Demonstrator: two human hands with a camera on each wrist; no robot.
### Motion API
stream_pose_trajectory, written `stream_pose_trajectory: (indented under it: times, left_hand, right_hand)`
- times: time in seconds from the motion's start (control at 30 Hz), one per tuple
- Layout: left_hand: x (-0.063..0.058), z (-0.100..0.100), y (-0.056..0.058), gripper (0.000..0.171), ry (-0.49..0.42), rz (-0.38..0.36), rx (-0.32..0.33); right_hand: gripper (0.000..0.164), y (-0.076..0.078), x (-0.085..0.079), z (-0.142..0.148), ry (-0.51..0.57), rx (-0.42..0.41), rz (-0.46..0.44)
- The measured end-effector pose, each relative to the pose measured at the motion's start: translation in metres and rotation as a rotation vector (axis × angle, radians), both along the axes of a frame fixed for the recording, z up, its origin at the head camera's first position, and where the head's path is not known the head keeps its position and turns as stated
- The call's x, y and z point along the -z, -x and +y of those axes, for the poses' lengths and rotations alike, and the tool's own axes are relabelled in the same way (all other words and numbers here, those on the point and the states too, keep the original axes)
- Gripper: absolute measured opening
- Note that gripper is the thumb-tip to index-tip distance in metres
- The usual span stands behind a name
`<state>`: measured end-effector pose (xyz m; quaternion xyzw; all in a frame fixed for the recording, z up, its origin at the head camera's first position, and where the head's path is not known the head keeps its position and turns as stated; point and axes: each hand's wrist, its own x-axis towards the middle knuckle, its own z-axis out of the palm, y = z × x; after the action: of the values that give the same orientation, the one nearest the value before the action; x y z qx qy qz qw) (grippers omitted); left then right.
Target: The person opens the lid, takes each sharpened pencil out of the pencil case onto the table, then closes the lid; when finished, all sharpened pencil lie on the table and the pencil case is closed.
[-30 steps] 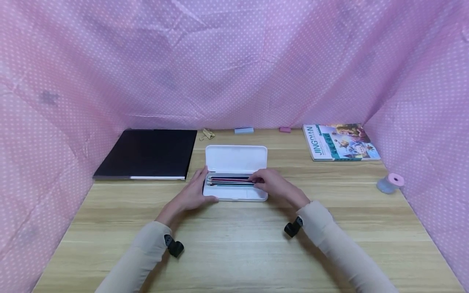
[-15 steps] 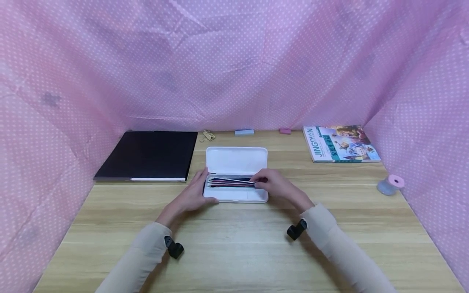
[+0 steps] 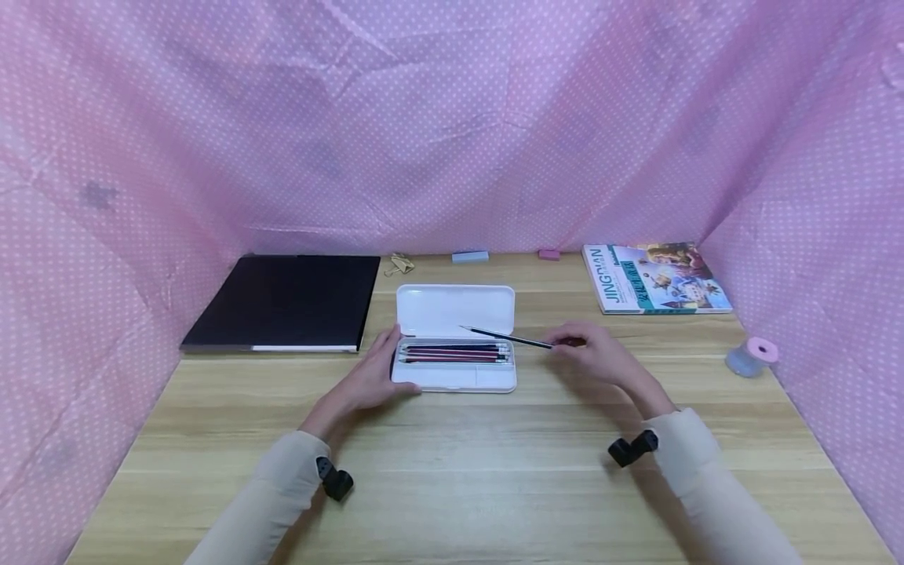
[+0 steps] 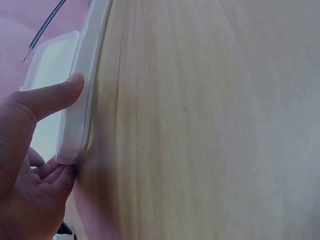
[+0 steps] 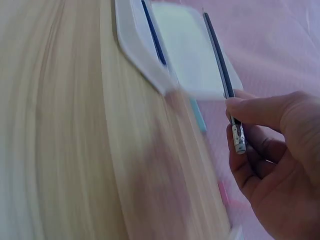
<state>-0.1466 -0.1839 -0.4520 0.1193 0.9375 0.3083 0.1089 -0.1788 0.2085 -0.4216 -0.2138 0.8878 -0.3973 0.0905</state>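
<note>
A white pencil case (image 3: 438,378) lies on the table with its lid (image 3: 455,308) up. Several dark and red pencils (image 3: 452,359) lie side by side in its back section. At the case's left end my left hand (image 3: 370,378) holds it, thumb on the front wall and fingers round the end, as the left wrist view shows. To the right of the case, my right hand (image 3: 596,353) pinches a dark pencil (image 3: 504,337) near its eraser end between thumb and fingers. That pencil is raised, its sharpened tip pointing left in front of the lid.
A black folder (image 3: 282,302) lies at the left. Along the back are gold binder clips (image 3: 399,264), a blue block (image 3: 469,256) and a pink block (image 3: 548,255). A picture book (image 3: 657,278) and a pink-topped roll (image 3: 752,356) are on the right. Pink dotted cloth (image 3: 452,141) surrounds the table.
My right hand has lifted a dark pencil out of the case and moved it to the right. My left hand stays at the case's left end.
</note>
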Motion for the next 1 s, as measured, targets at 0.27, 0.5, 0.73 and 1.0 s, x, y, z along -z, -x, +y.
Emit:
stream_pose_trajectory:
  times: [0.27, 0.5, 0.73, 1.0]
  left_hand:
    - [-0.002, 0.001, -0.002, 0.118, 0.002, 0.012, 0.003]
    - [-0.002, 0.000, -0.002, 0.117, 0.004, 0.013, 0.003]
    - [-0.003, 0.000, -0.001, 0.118, -0.012, 0.023, 0.005]
    - [-0.004, 0.000, -0.002, 0.116, -0.003, 0.011, 0.005]
  right_hand:
    - [0.019, 0.000, 0.009, 0.054, -0.064, 0.077, 0.046]
    - [0.018, 0.007, 0.020, 0.087, -0.110, 0.125, 0.069]
    - [0.018, 0.017, 0.028, 0.092, -0.144, 0.139, 0.045]
    - [0.019, 0.027, 0.031, 0.090, -0.175, 0.114, 0.059]
